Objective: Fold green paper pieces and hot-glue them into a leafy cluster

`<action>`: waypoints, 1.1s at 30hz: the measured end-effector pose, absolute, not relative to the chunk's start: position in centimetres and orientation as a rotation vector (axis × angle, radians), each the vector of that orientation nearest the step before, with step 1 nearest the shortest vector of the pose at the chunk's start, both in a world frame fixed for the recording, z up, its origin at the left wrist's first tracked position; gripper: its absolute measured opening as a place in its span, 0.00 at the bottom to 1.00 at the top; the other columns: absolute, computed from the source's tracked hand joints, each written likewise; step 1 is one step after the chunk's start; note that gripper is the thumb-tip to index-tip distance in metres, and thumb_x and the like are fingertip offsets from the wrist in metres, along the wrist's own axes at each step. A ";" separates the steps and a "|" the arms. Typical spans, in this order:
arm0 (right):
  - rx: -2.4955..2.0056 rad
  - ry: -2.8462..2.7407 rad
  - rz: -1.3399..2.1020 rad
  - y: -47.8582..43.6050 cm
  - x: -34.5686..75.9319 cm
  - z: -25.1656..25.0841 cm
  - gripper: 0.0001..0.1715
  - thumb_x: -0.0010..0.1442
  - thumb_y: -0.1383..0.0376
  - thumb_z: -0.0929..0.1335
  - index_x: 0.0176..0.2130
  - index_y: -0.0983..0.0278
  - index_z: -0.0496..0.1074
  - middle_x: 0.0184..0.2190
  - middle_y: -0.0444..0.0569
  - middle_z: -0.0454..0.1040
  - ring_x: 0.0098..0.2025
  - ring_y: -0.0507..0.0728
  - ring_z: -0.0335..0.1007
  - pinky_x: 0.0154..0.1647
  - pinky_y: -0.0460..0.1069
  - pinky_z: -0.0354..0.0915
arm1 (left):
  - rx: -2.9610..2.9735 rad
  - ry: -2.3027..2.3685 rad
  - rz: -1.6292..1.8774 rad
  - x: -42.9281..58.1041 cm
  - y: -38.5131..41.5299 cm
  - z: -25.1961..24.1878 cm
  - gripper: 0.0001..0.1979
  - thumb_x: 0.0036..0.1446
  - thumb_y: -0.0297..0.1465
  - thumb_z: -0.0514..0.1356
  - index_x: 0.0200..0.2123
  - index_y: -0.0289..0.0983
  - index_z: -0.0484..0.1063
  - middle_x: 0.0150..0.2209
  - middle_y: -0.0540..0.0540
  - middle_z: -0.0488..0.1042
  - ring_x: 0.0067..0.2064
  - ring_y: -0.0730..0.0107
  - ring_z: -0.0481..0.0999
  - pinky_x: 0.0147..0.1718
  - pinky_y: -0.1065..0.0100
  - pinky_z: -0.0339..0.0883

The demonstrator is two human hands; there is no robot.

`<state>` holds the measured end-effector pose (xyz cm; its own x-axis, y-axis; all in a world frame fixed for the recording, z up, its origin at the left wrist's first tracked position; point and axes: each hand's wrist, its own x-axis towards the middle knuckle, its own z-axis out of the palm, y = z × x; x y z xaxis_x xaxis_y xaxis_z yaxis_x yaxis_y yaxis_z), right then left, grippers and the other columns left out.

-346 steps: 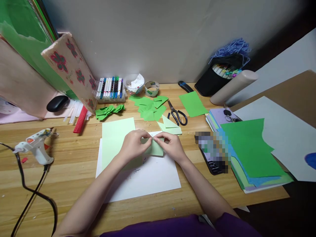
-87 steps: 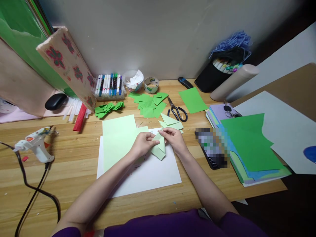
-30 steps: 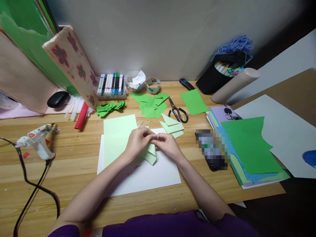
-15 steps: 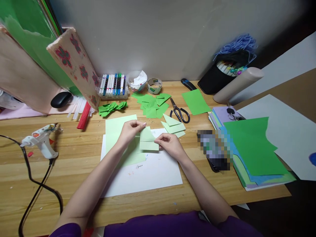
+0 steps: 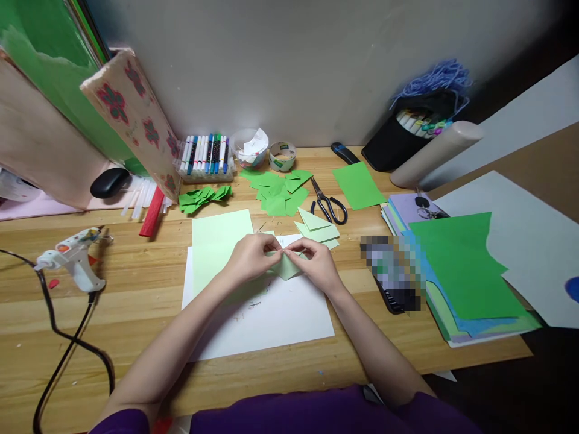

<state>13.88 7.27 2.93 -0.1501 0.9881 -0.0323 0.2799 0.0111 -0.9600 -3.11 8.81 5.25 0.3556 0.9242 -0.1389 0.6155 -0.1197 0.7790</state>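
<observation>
Between both hands is a small pale green paper square [image 5: 284,271], turned so a corner points toward me and partly hidden by my fingers. My left hand [image 5: 256,256] pinches its left side, and my right hand [image 5: 314,262] pinches its right side, the fingertips almost meeting at the top. Beneath them lie a larger pale green sheet [image 5: 219,241] and a white sheet [image 5: 289,325] with small scribbles. Just beyond my right hand rest folded pale green pieces [image 5: 316,228].
Scissors [image 5: 328,202], bright green paper pieces [image 5: 278,196] and a tape roll [image 5: 282,158] lie at the back. A glue gun [image 5: 76,256] with its cord is at left. A phone [image 5: 391,274] and a stack of coloured paper [image 5: 465,271] sit at right.
The small pale green paper has been turned from square-on to corner-down. My left hand has moved right and down, bringing the fingertips of both hands close together.
</observation>
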 end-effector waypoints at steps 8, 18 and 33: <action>-1.438 -1.496 1.007 7.7 15.2 2.7 0.01 0.46 0.68 0.67 0.25 0.65 0.70 0.24 0.46 0.71 0.26 0.52 0.65 0.29 0.46 0.62 | 1.722 1.362 0.671 -2.7 8.7 5.0 0.05 0.45 0.29 0.56 0.23 0.36 0.72 0.26 0.49 0.75 0.29 0.71 0.71 0.32 0.71 0.64; -1.357 -1.465 1.194 8.1 15.4 2.9 0.10 0.53 0.59 0.66 0.30 0.64 0.72 0.31 0.49 0.74 0.34 0.56 0.68 0.32 0.48 0.63 | 1.611 1.299 0.720 -2.8 8.8 5.4 0.08 0.49 0.33 0.56 0.26 0.35 0.73 0.29 0.47 0.76 0.31 0.70 0.73 0.34 0.70 0.66; -1.369 -1.305 1.256 8.3 16.5 3.4 0.14 0.48 0.55 0.70 0.26 0.64 0.73 0.25 0.47 0.73 0.27 0.54 0.66 0.26 0.47 0.61 | 1.517 1.184 0.563 -4.0 9.4 6.3 0.03 0.41 0.26 0.54 0.19 0.34 0.67 0.22 0.51 0.69 0.26 0.75 0.67 0.27 0.73 0.62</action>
<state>16.49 8.34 3.37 -0.0464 0.9930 -0.1090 0.1466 -0.1012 -0.9840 -4.02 9.40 6.30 0.3928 0.8893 -0.2340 0.3799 0.0747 0.9220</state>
